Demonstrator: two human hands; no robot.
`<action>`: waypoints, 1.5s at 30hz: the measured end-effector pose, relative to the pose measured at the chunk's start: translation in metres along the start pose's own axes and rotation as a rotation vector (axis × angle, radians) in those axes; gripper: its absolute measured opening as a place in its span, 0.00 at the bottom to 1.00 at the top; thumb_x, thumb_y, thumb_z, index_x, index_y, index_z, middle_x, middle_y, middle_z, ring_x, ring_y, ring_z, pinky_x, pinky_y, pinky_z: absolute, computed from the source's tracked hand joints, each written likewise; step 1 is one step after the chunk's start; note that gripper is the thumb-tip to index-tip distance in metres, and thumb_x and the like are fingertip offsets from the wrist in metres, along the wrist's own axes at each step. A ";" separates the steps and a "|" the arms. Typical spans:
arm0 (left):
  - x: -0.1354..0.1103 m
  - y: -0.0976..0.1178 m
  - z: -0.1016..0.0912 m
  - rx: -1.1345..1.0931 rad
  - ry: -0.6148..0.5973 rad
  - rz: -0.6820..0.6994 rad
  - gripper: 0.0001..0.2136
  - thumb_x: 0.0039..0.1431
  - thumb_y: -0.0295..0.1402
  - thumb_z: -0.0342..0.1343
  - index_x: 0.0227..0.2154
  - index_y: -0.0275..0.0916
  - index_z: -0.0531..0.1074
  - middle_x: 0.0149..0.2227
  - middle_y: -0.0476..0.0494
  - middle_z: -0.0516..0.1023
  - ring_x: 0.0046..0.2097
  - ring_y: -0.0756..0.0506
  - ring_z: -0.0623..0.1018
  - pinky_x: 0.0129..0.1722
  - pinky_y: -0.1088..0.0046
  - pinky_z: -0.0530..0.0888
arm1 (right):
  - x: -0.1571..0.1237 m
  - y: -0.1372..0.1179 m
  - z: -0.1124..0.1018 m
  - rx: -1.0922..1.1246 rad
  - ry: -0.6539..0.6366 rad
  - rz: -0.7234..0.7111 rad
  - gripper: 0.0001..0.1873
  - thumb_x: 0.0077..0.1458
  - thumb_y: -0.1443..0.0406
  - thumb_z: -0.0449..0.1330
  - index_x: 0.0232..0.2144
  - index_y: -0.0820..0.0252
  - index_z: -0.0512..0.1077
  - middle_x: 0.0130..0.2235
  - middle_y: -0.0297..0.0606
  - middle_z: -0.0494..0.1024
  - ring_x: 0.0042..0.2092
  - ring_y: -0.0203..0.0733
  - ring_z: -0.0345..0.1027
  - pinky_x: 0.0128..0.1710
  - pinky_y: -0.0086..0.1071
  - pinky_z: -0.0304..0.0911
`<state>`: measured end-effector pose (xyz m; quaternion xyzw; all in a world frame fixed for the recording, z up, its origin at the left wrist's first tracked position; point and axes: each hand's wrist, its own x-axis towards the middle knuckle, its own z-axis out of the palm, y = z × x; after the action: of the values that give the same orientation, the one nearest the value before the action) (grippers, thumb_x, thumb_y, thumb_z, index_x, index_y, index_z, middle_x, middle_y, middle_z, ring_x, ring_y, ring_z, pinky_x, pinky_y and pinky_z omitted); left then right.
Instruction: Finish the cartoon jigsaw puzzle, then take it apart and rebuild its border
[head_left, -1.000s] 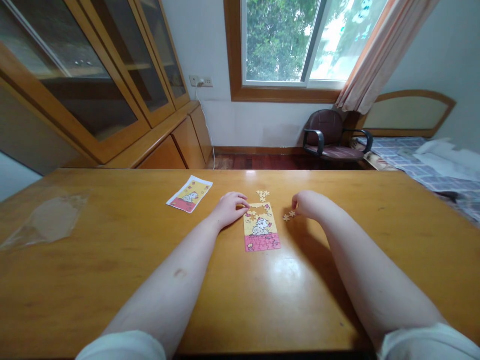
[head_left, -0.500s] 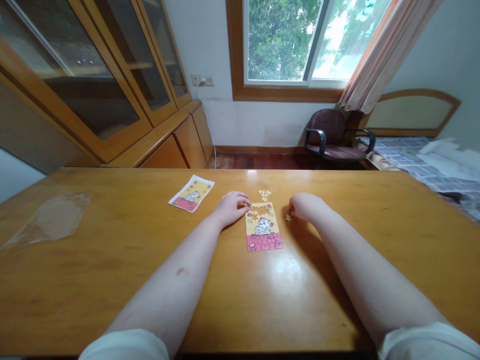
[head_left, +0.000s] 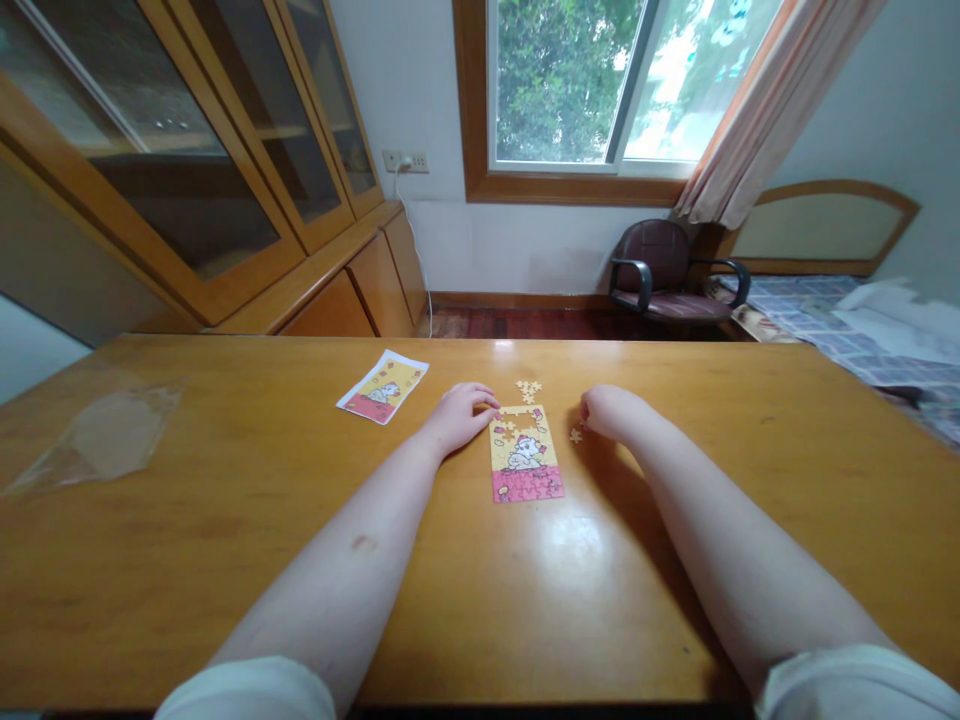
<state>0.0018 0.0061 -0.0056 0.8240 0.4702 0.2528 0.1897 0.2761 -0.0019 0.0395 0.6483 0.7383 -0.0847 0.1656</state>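
Observation:
A jigsaw puzzle (head_left: 526,455) with a white cartoon animal on yellow and pink lies flat in front of me, with a gap near its top. My left hand (head_left: 463,416) rests at its upper left edge, fingers apart and fingertips touching the border. To the right of the puzzle, my right hand (head_left: 606,412) is closed in a pinch low over the table, its fingertips mostly hidden; it seems to hold a small puzzle piece. Beside those fingers lies a loose puzzle piece (head_left: 576,436). Several more loose pieces (head_left: 529,390) sit just above the puzzle.
A printed picture card (head_left: 385,387) of the same design lies left of my left hand. Further left is a clear plastic bag (head_left: 112,435) on the wooden table (head_left: 480,610). Past the far edge stand a chair (head_left: 660,270), a bed and a glass-door cabinet (head_left: 225,150).
One of the loose pieces beside my right hand no longer shows, and the fingers have closed where it lay. My left hand and the puzzle have shifted very slightly left.

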 end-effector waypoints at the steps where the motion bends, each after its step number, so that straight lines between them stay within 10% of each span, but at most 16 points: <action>1: 0.000 0.000 0.000 0.000 0.001 -0.001 0.08 0.56 0.35 0.56 0.32 0.42 0.79 0.45 0.44 0.78 0.50 0.41 0.74 0.56 0.58 0.68 | 0.001 0.001 0.000 0.001 -0.005 0.002 0.13 0.50 0.68 0.59 0.37 0.64 0.80 0.38 0.51 0.80 0.40 0.53 0.75 0.37 0.35 0.66; 45: 0.001 0.001 -0.002 -0.028 0.008 0.020 0.08 0.57 0.33 0.53 0.31 0.42 0.79 0.43 0.44 0.79 0.47 0.42 0.76 0.54 0.60 0.70 | 0.009 0.024 0.004 0.369 -0.020 -0.007 0.12 0.40 0.69 0.66 0.33 0.59 0.78 0.32 0.37 0.80 0.30 0.40 0.72 0.28 0.28 0.59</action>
<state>0.0015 0.0067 -0.0037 0.8249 0.4592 0.2643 0.1969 0.2989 0.0082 0.0349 0.6643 0.7108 -0.2256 0.0511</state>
